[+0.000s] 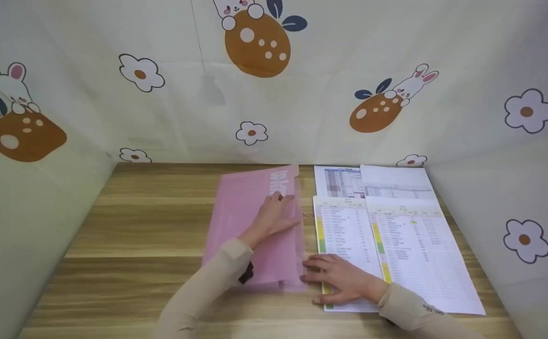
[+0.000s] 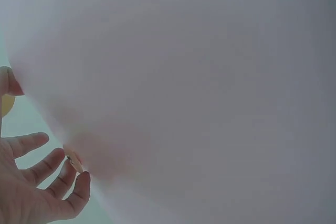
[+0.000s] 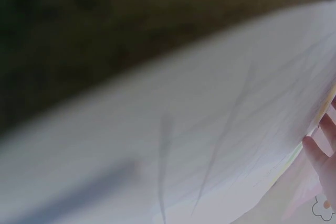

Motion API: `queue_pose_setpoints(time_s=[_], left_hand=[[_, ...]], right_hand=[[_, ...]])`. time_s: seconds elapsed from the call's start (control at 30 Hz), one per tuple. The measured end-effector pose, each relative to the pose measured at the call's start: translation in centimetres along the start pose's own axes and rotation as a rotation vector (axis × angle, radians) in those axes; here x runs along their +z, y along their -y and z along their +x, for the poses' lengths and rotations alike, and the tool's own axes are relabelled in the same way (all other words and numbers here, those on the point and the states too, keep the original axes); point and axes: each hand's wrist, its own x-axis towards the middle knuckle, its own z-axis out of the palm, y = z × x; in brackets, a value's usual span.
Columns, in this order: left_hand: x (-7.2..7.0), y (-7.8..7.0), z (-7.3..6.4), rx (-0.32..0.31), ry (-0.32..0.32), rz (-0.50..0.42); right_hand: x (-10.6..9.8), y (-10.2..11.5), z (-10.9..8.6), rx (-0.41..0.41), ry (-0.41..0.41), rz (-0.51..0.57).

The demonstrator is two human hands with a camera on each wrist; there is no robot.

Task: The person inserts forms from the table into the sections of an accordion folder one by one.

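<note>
A pink translucent file folder (image 1: pixel 241 221) lies on the table with white lettering near its top right corner. My left hand (image 1: pixel 271 219) rests on it near the right edge, fingers slightly bent and thumb apart. In the left wrist view, pink folder surface (image 2: pixel 199 87) fills most of the frame, with the left hand (image 2: pixel 37 182) at its edge. My right hand (image 1: pixel 344 278) lies spread over the lower left of the printed sheets (image 1: pixel 420 263), its fingertips by the folder's right edge. The right wrist view shows blurred white paper (image 3: pixel 210 119) and part of the right hand (image 3: pixel 325 161).
Two more printed sheets (image 1: pixel 394 181) lie partly under the front ones, toward the back. A wood-grain table (image 1: pixel 127 226) extends to the left. Pale curtains (image 1: pixel 175 113) with rabbit, fruit and flower prints enclose the back and both sides.
</note>
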Motion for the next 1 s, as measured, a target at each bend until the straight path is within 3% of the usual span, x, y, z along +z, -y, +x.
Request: queue_pose_setpoints(time_s=[0.4, 0.8, 1.0], left_hand=[[-0.5, 0.4, 0.7, -0.021, 0.032, -0.086], [-1.5, 1.1, 1.1, 0.069, -0.012, -0.176], [-2.3, 1.1, 1.1, 0.046, -0.005, -0.230]], right_hand=[[0.0, 0.0, 0.0, 0.004, 0.000, -0.006], [0.0, 0.0, 0.0, -0.001, -0.004, 0.007], [0.0, -0.1, 0.0, 0.003, 0.001, 0.015]])
